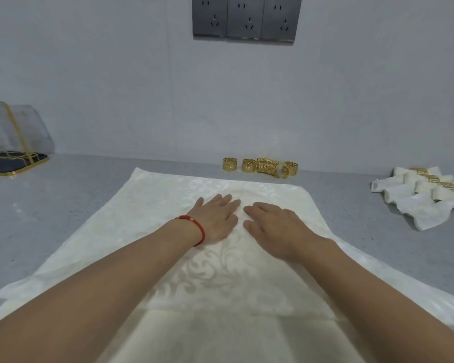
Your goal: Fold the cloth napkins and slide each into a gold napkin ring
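A large cream napkin [147, 205] with a leafy woven pattern lies spread flat on the grey counter in front of me. My left hand [218, 218], with a red cord bracelet at the wrist, rests palm down on its middle, fingers straight. My right hand [275, 226] lies flat beside it, fingertips almost meeting the left hand's. Several gold napkin rings [260, 166] stand loose in a row behind the napkin near the wall. At the right, several folded napkins in gold rings [425, 195] lie stacked side by side.
The grey counter [63, 205] runs to a grey wall with three dark power sockets [247, 19] above. At the far left stands a mesh cover with gold trim over a dark tray [13, 142].
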{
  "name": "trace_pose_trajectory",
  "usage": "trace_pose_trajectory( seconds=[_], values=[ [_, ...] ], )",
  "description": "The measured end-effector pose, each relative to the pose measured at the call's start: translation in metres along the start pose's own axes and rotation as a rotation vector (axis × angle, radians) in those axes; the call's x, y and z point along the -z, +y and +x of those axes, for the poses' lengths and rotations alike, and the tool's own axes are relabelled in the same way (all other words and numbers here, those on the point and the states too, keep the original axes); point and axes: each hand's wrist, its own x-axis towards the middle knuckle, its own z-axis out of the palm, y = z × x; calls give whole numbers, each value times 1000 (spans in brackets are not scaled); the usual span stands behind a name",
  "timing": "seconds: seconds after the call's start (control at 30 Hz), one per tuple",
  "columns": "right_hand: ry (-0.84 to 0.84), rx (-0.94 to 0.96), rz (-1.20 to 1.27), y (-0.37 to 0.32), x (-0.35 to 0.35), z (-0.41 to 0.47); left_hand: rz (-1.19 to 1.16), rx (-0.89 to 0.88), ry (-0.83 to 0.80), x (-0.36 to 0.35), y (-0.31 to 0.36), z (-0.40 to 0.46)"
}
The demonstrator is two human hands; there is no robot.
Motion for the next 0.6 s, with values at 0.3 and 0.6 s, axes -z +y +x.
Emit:
trace_pose_trajectory(
  seconds=[0.3, 0.6],
  values=[
    [-19, -1, 20, 3, 3, 16, 18, -18, 146, -5, -5, 16],
    [-60, -27, -25, 2, 9, 25, -13, 0, 223, -10, 1, 38]
  ],
)
